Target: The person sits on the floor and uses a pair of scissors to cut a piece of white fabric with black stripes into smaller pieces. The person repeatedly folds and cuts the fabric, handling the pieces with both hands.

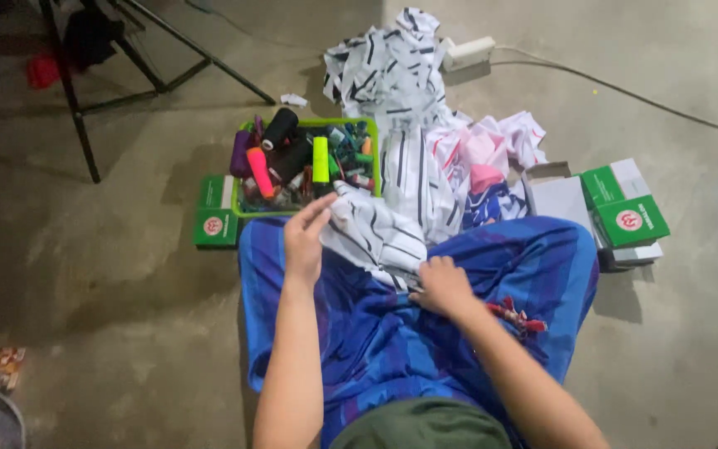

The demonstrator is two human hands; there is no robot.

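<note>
Blue striped cloth (392,341) over my lap | right hand (440,287) pinches white black-striped fabric (376,233) shut | left hand (305,237) open, fingertips resting on it | risk: fabric slides toward green plastic basket of thread spools (305,162) if pinch loosens

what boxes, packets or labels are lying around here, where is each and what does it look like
Green and white box: flat carton on the floor, left of the green basket, red round emblem on its end.
Green and white box stack: at the right beside the blue cloth, top carton green with a round red and white emblem.
Open white box: just left of that stack, flap up.
Small packet: far left floor, orange-brown, blurred.
</note>
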